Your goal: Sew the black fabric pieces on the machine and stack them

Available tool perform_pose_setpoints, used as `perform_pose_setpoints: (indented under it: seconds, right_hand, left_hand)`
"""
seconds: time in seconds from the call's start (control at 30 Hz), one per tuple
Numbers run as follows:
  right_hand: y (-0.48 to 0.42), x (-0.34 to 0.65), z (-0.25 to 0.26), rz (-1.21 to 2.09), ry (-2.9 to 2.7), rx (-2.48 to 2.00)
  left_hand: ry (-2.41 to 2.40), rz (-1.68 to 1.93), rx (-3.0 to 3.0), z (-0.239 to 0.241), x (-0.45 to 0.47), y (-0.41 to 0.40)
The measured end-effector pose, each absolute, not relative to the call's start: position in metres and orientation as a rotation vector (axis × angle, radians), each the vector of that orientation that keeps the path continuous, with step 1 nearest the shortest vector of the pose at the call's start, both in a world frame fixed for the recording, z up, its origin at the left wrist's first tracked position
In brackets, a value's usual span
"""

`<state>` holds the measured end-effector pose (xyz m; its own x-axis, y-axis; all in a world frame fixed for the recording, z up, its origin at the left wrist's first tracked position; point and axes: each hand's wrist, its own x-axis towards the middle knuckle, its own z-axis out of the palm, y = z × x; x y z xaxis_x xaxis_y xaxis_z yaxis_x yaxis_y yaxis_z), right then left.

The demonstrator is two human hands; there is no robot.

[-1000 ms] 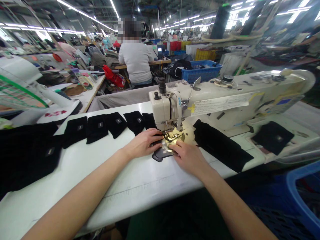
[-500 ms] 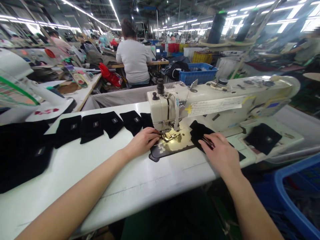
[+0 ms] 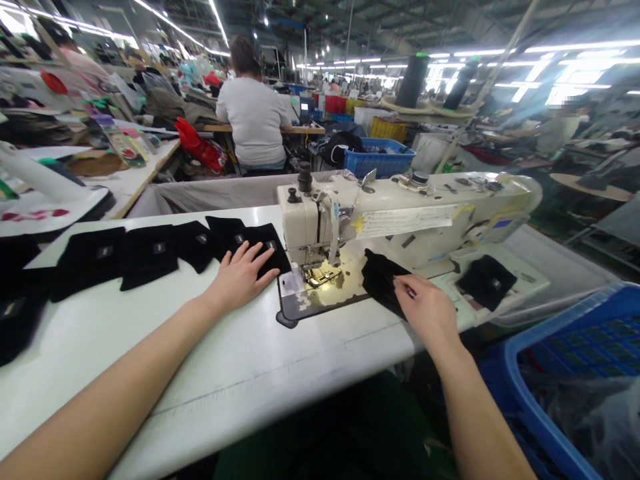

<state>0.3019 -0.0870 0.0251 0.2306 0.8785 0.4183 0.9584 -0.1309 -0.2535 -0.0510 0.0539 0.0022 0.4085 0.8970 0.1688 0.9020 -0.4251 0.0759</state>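
A cream sewing machine [image 3: 400, 213] stands on the white table [image 3: 260, 360], its presser foot [image 3: 320, 275] lit over the needle plate. My left hand [image 3: 243, 275] lies flat with fingers spread on the nearest black fabric piece [image 3: 267, 248] of a row stretching left. My right hand [image 3: 425, 308] rests on a stack of black fabric pieces [image 3: 380, 283] right of the needle, fingers curled at the top piece. Whether it grips that piece I cannot tell.
More black pieces [image 3: 125, 253] with small labels lie along the table to the left. Another black piece [image 3: 486, 281] sits on the machine bed at right. A blue bin [image 3: 575, 373] stands at lower right. A person in a white shirt [image 3: 255, 120] sits at a table behind.
My left hand slid left from the presser foot onto the row of black pieces. My right hand left the needle area for the black stack at right. The view shifted right.
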Motion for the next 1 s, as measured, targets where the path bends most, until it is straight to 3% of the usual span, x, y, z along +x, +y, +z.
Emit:
perform_pose_setpoints:
  seconds: [0.2,0.33,0.43,0.53,0.67,0.8,1.0]
  right_hand:
    - [-0.117,0.309,0.057,-0.446,-1.643,-1.624]
    - [-0.144,0.287,0.081,0.065,-2.02,-1.385]
    - [-0.154,0.265,0.085,0.409,-2.142,-1.275]
    - [-0.153,0.249,0.073,0.519,-2.022,-1.301]
    - [-0.15,0.236,0.045,0.722,-1.689,-1.478]
    - [-0.152,0.226,0.028,0.978,-1.507,-1.523]
    - [-0.158,0.215,0.013,1.003,-1.616,-1.492]
  left_hand:
    - [-1.535,-0.517,-2.495,0.026,-0.064,0.028]
    - [-1.208,-1.083,-2.854,0.051,-0.021,-0.035]
    - [-1.295,-1.342,-3.302,0.062,0.01,-0.065]
    - [-1.66,-1.363,-3.688,0.065,0.019,-0.063]
    - [-2.076,-1.386,-3.763,0.063,0.006,-0.042]
    - [-1.933,-1.018,-3.893,0.058,-0.008,-0.028]
    - [-1.807,-1.07,-3.43,0.046,-0.016,0.003]
